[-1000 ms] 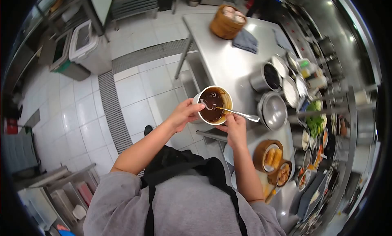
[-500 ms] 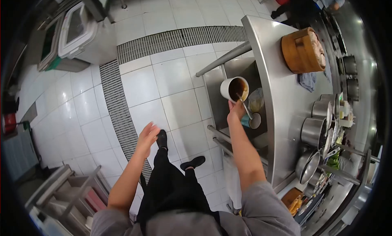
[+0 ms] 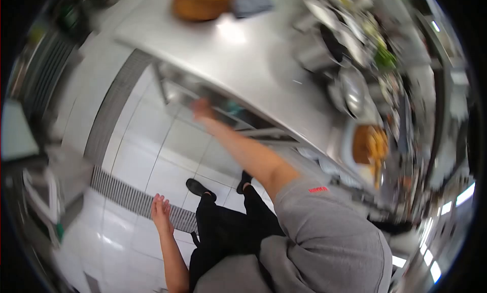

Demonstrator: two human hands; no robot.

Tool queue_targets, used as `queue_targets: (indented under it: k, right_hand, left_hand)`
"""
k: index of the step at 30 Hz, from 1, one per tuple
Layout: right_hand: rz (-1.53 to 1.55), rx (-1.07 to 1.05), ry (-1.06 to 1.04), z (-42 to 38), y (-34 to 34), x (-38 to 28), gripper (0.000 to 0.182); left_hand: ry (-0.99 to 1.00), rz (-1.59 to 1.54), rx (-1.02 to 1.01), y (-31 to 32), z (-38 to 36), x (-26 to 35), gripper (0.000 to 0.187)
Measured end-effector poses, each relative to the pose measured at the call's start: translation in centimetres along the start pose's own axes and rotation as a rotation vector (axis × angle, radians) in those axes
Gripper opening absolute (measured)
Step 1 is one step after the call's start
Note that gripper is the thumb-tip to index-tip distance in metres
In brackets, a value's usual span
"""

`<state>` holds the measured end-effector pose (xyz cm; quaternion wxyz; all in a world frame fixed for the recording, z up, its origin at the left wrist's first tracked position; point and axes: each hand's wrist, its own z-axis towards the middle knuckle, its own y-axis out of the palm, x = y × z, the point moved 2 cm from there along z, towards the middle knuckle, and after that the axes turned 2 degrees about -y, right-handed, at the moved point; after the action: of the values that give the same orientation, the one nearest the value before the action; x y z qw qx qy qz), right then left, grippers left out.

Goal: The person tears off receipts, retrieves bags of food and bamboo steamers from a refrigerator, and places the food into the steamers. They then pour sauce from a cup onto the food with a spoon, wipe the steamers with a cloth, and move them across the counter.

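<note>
Over the tiled floor, my left hand (image 3: 162,213) is raised with its fingers apart and nothing in it. My right hand (image 3: 203,109) reaches to the edge of the steel table (image 3: 264,98), near its lower shelf. Motion smears its fingers, and I cannot make out whether it holds anything. A blurred white shape (image 3: 177,93) lies just beyond it. Behind my right hand, a small teal item (image 3: 234,108) shows on the lower shelf.
On the table stand a wooden steamer (image 3: 203,4), a grey-blue cloth (image 3: 251,1) and steel pots (image 3: 317,52). Orange-brown food (image 3: 376,146) sits at the right. A floor drain grate (image 3: 119,189) crosses the tiles, with a lidded bin (image 3: 61,191) at the left.
The view has swung round, so the table now crosses the upper middle. The white cup with brown liquid and a spoon, earlier in my right hand, is no longer clearly visible. My left hand remains empty.
</note>
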<state>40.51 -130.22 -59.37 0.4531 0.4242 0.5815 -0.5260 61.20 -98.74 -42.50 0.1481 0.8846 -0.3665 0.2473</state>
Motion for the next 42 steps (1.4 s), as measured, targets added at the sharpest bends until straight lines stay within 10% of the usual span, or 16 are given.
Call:
queue_targets:
  k: [2,3,6,12,17,20,42]
  right_hand:
    - [-0.391,-0.074,-0.126,-8.7,-2.3,-13.6,0.040]
    - [-0.167,-0.230,0.171,-12.1,-4.7,-16.7,0.039]
    - [-0.132,-0.287,0.082,-19.6,-12.1,-24.9,0.034]
    - [-0.218,0.218,0.182,-29.7,-29.3,-30.1,0.013]
    - [-0.546,0.741,-0.201,-33.4,-42.0,-33.8,0.005]
    - [-0.618,0.902,-0.195,-34.0,-47.9,-35.2,0.007]
    - [-0.796,0.582,-0.327,-28.8,-53.6,-32.9,0.026]
  left_hand:
    - [0.095,0.156,-0.124,4.5,-0.9,2.6,0.044]
    - [0.194,0.245,-0.167,6.7,-1.7,4.0,0.040]
    - [0.492,0.406,-0.378,14.1,-4.3,6.7,0.029]
    - [0.792,0.539,-0.994,32.2,-17.6,5.8,0.020]
    - [1.160,0.809,-1.198,43.5,-29.2,1.7,0.021]
    - [1.553,1.016,-1.008,48.5,-30.5,-0.1,0.023]
    - [1.509,1.643,-0.656,55.9,-30.7,-4.0,0.027]
